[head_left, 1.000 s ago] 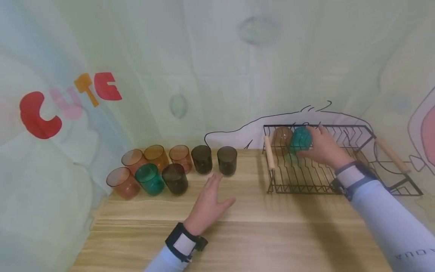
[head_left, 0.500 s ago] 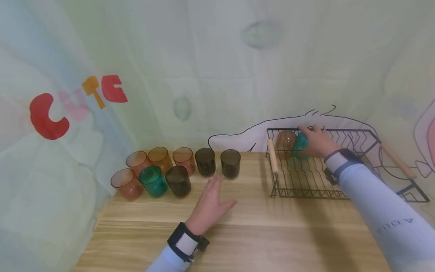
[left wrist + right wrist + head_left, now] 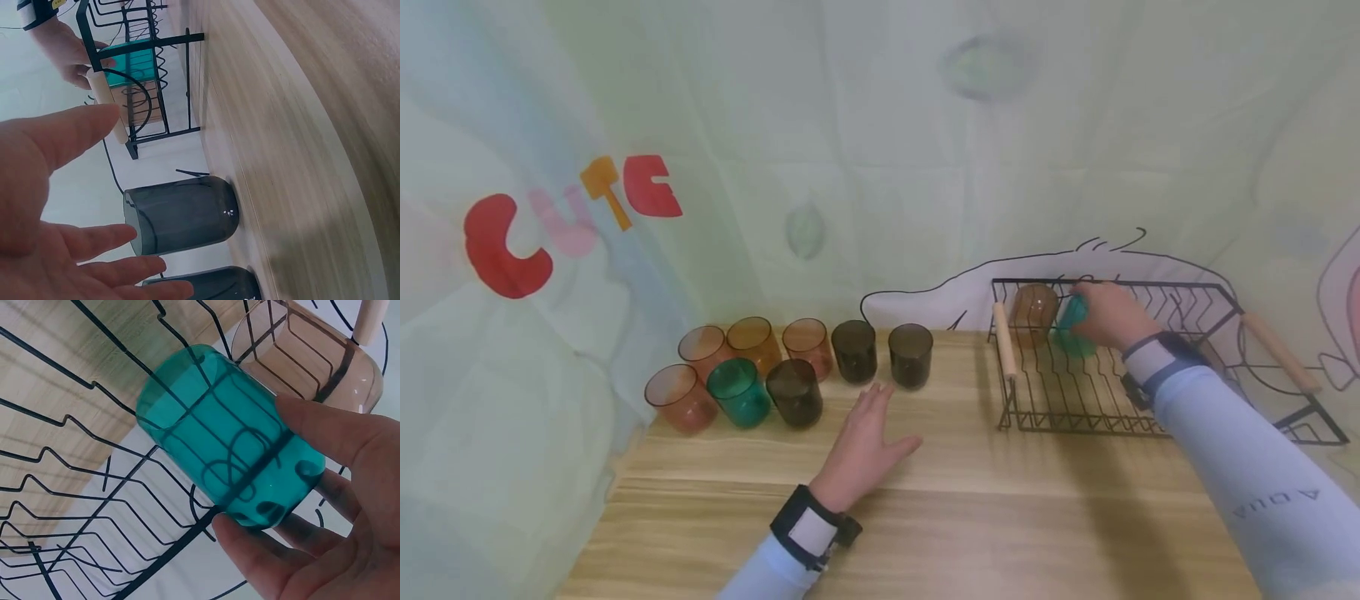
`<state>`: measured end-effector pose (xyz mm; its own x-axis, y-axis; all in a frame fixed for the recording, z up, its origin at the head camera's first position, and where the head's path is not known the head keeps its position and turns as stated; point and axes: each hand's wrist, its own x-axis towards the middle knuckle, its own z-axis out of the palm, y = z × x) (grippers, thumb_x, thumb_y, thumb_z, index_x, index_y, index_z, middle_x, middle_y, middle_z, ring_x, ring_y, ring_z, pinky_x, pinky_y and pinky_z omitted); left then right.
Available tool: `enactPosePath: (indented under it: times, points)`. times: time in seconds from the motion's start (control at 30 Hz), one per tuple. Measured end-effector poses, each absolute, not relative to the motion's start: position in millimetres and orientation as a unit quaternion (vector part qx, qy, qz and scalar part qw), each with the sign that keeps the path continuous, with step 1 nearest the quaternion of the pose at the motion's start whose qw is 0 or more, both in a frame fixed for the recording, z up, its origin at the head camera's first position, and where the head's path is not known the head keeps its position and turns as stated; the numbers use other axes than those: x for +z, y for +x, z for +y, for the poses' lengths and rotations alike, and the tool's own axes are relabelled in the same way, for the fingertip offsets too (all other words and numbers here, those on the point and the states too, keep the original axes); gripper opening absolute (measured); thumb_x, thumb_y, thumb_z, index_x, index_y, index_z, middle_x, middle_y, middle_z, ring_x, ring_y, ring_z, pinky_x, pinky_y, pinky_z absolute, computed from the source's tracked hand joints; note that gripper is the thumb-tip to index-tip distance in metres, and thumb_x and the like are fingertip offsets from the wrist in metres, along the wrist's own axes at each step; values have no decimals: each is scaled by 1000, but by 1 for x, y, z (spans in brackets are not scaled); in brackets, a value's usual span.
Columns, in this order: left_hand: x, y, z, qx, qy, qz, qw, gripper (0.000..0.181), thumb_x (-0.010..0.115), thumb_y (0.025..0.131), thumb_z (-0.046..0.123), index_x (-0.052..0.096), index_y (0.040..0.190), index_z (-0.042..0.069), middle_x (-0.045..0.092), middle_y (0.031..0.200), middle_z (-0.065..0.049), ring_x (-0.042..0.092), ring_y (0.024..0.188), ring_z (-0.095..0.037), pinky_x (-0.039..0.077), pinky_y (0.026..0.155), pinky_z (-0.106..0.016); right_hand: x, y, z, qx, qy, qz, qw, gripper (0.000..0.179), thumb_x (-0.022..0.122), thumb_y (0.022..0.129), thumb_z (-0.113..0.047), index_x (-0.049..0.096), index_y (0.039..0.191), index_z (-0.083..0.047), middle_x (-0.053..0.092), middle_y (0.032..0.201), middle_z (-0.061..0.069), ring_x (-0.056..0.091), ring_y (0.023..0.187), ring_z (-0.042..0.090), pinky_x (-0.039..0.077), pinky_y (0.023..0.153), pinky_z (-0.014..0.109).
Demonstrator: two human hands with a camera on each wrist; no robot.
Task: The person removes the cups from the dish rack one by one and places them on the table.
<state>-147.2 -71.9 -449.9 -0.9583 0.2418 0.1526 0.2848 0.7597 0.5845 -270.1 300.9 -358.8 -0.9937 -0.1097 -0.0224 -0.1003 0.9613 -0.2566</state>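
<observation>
My right hand (image 3: 1116, 315) holds a teal glass (image 3: 219, 437) near its base, thumb on one side and fingers on the other. The glass is mouth down in the black wire dish rack (image 3: 1060, 421). Beside it in the rack stands an amber-brown glass (image 3: 1033, 312), also upside down. My left hand (image 3: 861, 450) hovers over the table with straight, spread fingers and nothing in it. Just beyond its fingertips are two dark grey glasses (image 3: 911, 357), upright on the table; one of them shows large in the left wrist view (image 3: 181, 215).
Left of the left hand, several upright glasses cluster: pinkish ones (image 3: 681, 400), an amber one (image 3: 754, 346), a teal one (image 3: 739, 392) and a dark one (image 3: 795, 393). Wooden handles (image 3: 1004, 340) top the rack's sides. A printed curtain (image 3: 880, 150) hangs behind the table.
My right hand has moved slightly left and closer around the teal glass, which sits beside the brown one in the rack. The left hand stays nearly still; the head view has shifted a little.
</observation>
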Motion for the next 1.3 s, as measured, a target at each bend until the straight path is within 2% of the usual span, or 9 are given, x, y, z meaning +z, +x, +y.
enactPosePath:
  times: [0.23, 0.43, 0.5, 0.7, 0.8, 0.97, 1.13, 1.3]
  points:
    - [-444, -145, -72, -334, -143, -931, 17, 79, 66, 82, 49, 35, 142, 8, 35, 144, -12, 32, 130, -24, 30, 102, -41, -351, -254, 312, -148, -43, 988, -21, 69, 75, 73, -27, 46, 129, 1, 57, 109, 24, 55, 94, 39, 47, 75, 55]
    - [-441, -145, -75, -365, -135, -921, 17, 71, 65, 81, 51, 43, 137, 12, 44, 137, -4, 39, 125, -18, 34, 99, -36, -336, -232, 309, -194, -21, 979, -60, 75, 75, 75, -35, 42, 135, -4, 48, 125, 24, 49, 104, 42, 44, 79, 59]
    - [-440, -145, -76, -373, -134, -918, 24, 69, 65, 81, 52, 46, 135, 12, 46, 135, -3, 40, 124, -17, 35, 99, -35, -332, -223, 305, -218, -23, 973, -73, 75, 74, 77, -36, 41, 137, -5, 44, 130, 23, 50, 101, 40, 46, 76, 55]
    - [-437, -145, -75, -386, -134, -912, 38, 64, 67, 81, 50, 50, 130, 12, 50, 131, -2, 42, 121, -16, 36, 97, -34, -325, -196, 287, -265, -36, 954, -132, 74, 74, 77, -40, 43, 136, -10, 51, 122, 18, 56, 87, 29, 52, 59, 37]
    - [-432, -143, -73, -399, -131, -907, 38, 61, 69, 80, 46, 50, 129, 14, 50, 130, -1, 44, 119, -17, 38, 95, -34, -322, -187, 275, -288, -46, 945, -151, 75, 73, 75, -47, 44, 136, -13, 53, 119, 14, 55, 91, 27, 52, 62, 36]
    - [-424, -139, -71, -463, -126, -877, 33, 59, 70, 81, 40, 50, 129, 15, 51, 129, 0, 49, 114, -19, 41, 92, -36, -320, -176, 250, -337, -70, 926, -155, 77, 72, 72, -55, 44, 131, -15, 50, 124, 14, 55, 99, 28, 52, 69, 38]
    - [-415, -137, -69, -541, -116, -833, 26, 63, 69, 80, 48, 48, 128, 13, 52, 125, 1, 51, 110, -15, 42, 92, -34, -326, -167, 226, -367, -107, 908, -173, 73, 74, 72, -52, 45, 129, -18, 49, 124, 8, 53, 103, 26, 52, 74, 38]
    - [-408, -137, -67, -596, -74, -799, 1, 71, 65, 79, 57, 44, 131, 14, 51, 124, -1, 51, 112, -18, 44, 89, -33, -339, -157, 205, -391, -121, 894, -182, 70, 74, 74, -49, 48, 133, -23, 46, 122, 5, 45, 107, 23, 49, 80, 39]
